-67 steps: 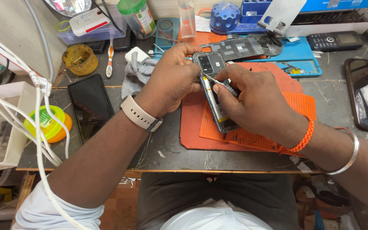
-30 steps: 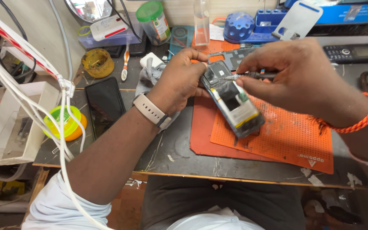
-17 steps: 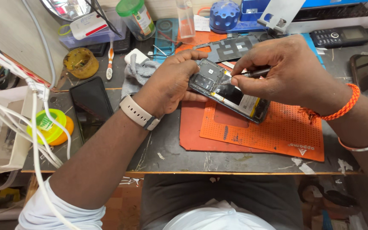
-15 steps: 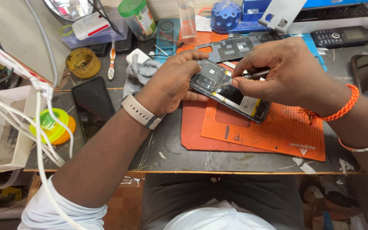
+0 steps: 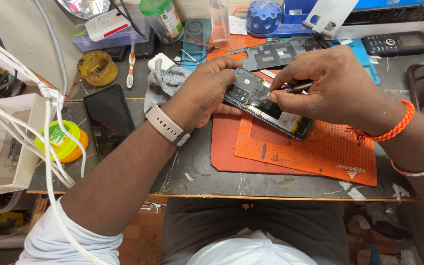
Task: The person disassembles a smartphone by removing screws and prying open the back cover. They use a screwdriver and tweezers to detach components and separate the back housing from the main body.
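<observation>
Black opened phone (image 5: 266,103), exposed battery, tilted

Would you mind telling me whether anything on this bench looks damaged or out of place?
The phone held by the left hand has its back off, insides bare; the right hand works on it with a tool.

Opened phone (image 5: 266,105), back cover off, insides exposed: dark camera block at upper left end, battery with pale label toward lower right. Lies tilted diagonally over orange mat (image 5: 315,152), upper end raised, lower right corner on mat. Thin metal tool (image 5: 295,88) tip touches phone's middle.
</observation>
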